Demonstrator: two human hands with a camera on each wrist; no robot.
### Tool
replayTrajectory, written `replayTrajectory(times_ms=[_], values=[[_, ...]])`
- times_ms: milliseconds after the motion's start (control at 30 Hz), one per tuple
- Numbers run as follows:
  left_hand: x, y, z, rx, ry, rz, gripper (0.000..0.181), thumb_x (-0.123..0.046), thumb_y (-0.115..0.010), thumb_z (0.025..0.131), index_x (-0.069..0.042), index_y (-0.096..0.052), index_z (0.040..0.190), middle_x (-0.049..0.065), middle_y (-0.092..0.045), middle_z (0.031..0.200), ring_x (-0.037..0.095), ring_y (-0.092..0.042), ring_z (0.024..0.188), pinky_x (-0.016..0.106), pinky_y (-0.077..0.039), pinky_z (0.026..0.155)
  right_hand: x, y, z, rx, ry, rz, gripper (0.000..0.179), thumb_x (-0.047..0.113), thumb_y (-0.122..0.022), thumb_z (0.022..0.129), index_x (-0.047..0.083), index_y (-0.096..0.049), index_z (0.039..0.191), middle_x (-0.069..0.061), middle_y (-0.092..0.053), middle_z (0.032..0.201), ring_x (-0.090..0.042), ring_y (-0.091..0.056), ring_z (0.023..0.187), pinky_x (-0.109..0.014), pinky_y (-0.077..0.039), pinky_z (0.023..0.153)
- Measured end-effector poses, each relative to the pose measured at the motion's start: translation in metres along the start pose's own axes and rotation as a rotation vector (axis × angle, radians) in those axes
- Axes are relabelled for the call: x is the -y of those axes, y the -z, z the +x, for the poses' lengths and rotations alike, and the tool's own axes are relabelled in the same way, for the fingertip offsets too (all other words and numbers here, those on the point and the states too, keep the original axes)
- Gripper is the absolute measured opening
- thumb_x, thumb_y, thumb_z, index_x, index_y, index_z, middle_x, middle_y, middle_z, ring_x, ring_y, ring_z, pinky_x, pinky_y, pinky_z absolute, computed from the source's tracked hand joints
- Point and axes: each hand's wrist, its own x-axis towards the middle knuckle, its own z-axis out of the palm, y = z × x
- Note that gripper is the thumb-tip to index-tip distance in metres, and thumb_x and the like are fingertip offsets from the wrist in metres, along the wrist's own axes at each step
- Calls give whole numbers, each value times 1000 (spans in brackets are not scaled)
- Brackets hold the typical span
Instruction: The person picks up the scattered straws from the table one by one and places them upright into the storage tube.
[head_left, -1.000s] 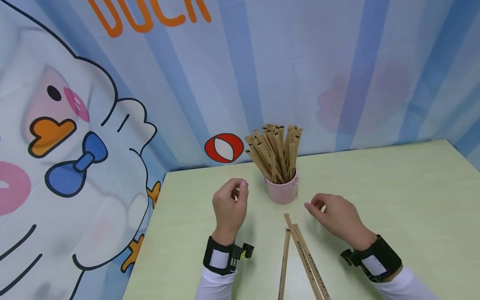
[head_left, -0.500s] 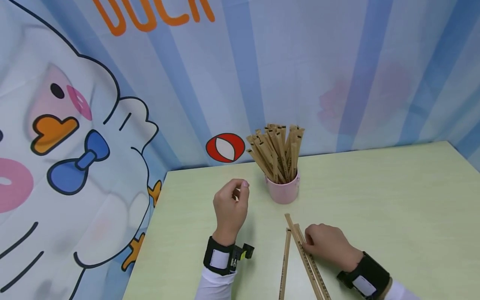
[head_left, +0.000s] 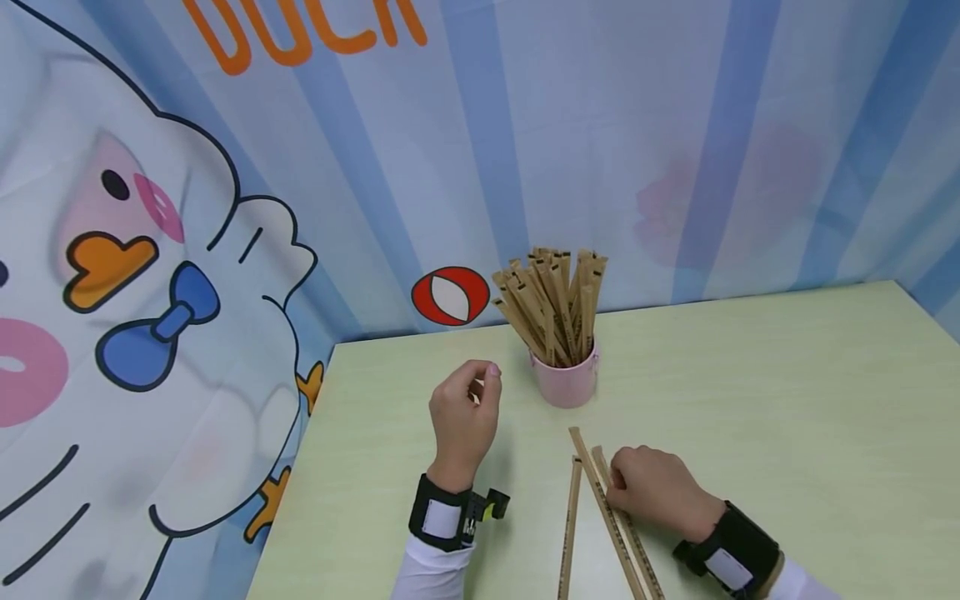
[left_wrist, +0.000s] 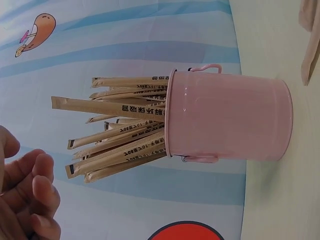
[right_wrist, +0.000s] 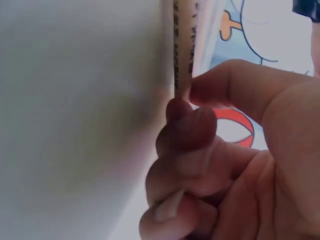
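Observation:
My right hand (head_left: 658, 487) is low over the table, pinching a paper-wrapped straw (head_left: 638, 546) between thumb and fingertips. In the right wrist view, that straw (right_wrist: 185, 47) runs up from the pinch, its lower end hidden by the fingers. Beside it lie two more wrapped straws, one slanted (head_left: 606, 506) and one nearly straight (head_left: 570, 525). My left hand (head_left: 465, 425) is raised left of the pink bucket (head_left: 566, 388), fingers loosely curled around nothing. In the left wrist view its fingers (left_wrist: 46, 192) are near the tips of the bucketed straws (left_wrist: 120, 107).
The bucket stands near the table's back edge, packed with several upright wrapped straws (head_left: 558, 304). Behind the pale green table (head_left: 787, 392) hangs a blue striped cloth (head_left: 570, 125) with a cartoon duck. Black straps with small cameras circle both wrists.
My right hand has come down from beside the bucket to the rightmost straw on the table and now pinches it. That straw's top has shifted slightly right. The left hand stays nearly still.

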Motion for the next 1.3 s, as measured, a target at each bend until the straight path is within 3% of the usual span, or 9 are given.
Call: replayTrajectory(times_ms=[200,400,533,700,867,933,1033,1200,1300], values=[[0,1,2,16,7,12,21,-18,-54,94,-6,-68,83,3,-66,69,11,-51,57,24,-45,51,1,31,4,-91,13,15,27,14,-60,79,18,-46,57,7,-37,50,-7,-35,44,-22,-24,41],[-2,3,5,13,2,15,22,-18,-54,94,-6,-68,83,3,-66,69,11,-51,57,24,-45,52,4,64,9,-263,99,85,20,13,-60,84,17,-54,66,6,-44,53,-7,-37,45,-22,-29,43],[-1,3,4,21,10,18,22,-19,-55,94,-6,-69,84,3,-66,70,11,-51,58,26,-46,52,6,87,16,-468,252,106,13,8,-62,83,15,-60,74,8,-47,57,-6,-40,49,-22,-34,46],[1,5,3,17,24,24,21,-19,-55,94,-6,-69,84,3,-66,70,11,-51,57,25,-46,52,15,127,29,-796,460,122,6,3,-62,80,8,-65,80,3,-56,64,-7,-49,57,-24,-41,54],[2,5,2,23,19,20,21,-18,-55,94,-6,-69,84,3,-66,70,11,-51,57,23,-45,52,35,169,41,-1121,580,217,15,11,-59,79,-2,-66,78,-11,-63,65,-16,-55,58,-23,-42,61],[2,5,2,24,18,21,22,-19,-55,94,-6,-69,84,3,-66,70,11,-51,57,23,-45,52,43,181,47,-1207,617,257,19,13,-58,79,-4,-65,75,-15,-63,64,-19,-54,58,-23,-43,63],[2,4,2,23,22,24,22,-19,-54,95,-6,-69,85,3,-67,71,10,-51,58,23,-45,53,53,190,60,-1247,673,270,21,15,-57,80,-4,-64,74,-15,-62,64,-20,-54,58,-27,-43,62],[3,2,-1,25,26,21,23,-20,-54,95,-6,-69,85,2,-66,71,9,-50,58,24,-45,53,51,181,83,-1139,747,180,17,12,-55,83,-2,-64,78,-12,-61,65,-18,-54,58,-32,-44,55],[3,2,0,24,23,20,23,-20,-54,95,-6,-69,85,2,-66,71,9,-50,58,23,-45,53,43,167,94,-1080,749,127,14,9,-56,83,-1,-65,81,-12,-61,66,-17,-54,56,-32,-44,52]])
